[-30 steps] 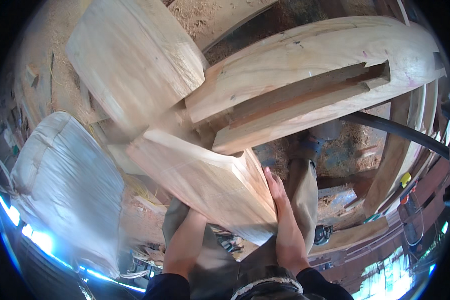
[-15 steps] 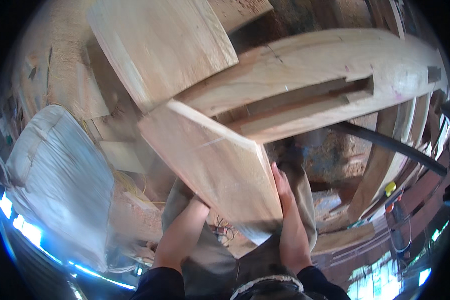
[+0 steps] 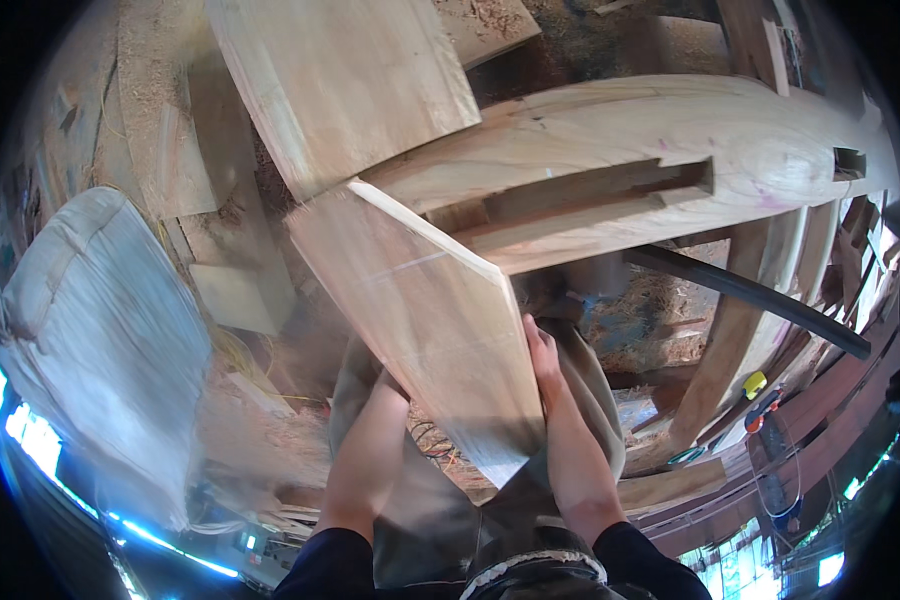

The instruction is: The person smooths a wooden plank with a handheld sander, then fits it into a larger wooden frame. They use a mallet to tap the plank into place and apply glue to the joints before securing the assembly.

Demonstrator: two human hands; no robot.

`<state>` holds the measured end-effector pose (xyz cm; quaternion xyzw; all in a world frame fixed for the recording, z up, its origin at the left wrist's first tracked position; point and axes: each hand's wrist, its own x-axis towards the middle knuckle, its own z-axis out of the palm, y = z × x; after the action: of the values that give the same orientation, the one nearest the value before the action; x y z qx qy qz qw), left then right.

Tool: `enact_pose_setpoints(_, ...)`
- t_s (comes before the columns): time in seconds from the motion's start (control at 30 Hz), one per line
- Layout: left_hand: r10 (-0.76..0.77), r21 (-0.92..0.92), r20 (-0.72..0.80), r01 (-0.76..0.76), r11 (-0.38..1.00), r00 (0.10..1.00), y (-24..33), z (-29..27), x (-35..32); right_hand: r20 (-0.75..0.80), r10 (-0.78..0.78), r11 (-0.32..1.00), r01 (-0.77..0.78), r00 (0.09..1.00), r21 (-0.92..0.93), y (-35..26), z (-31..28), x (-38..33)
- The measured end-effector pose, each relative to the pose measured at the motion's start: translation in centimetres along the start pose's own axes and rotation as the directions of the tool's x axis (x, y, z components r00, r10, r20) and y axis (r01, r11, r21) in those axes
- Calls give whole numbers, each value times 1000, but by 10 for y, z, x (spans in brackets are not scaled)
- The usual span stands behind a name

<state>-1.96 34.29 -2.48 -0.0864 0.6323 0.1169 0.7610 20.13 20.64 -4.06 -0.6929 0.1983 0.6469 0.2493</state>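
A thick, pale wooden board [image 3: 420, 310] with angled corners slants across the middle, its near end over my lap. My right hand [image 3: 541, 350] grips its right edge, with the thumb side showing and the other fingers out of sight. On the opposite edge, my left hand [image 3: 394, 386] holds the board from below, mostly hidden beneath it. The board's far end meets a wide flat plank [image 3: 350, 85] and lies against a long curved timber [image 3: 620, 130]. That timber has a long slot cut into its near side and a small square hole toward its right end.
A pale cloth-covered bundle [image 3: 105, 340] stands at the left. A dark pipe [image 3: 750, 300] juts out at the right below the curved timber. Beyond it lie a yellow tape measure [image 3: 755, 384] and an orange-and-dark tool [image 3: 763, 411]. Wood shavings and offcuts litter the floor.
My view has shifted, so the slotted timber, pipe and tools appear further left. Both hands keep their hold on the board, which sits slightly further left in view.
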Motion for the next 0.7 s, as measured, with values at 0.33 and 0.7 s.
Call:
enact_pose_setpoints(0.33,63,-22,-37,-64,998,997,-10,1,-11,135,-218,975,223,967,-22,-43,18,-11)
enact_pose_setpoints(0.7,92,-24,-63,-93,995,994,-2,9,-2,115,-39,996,47,993,-75,-49,17,-12)
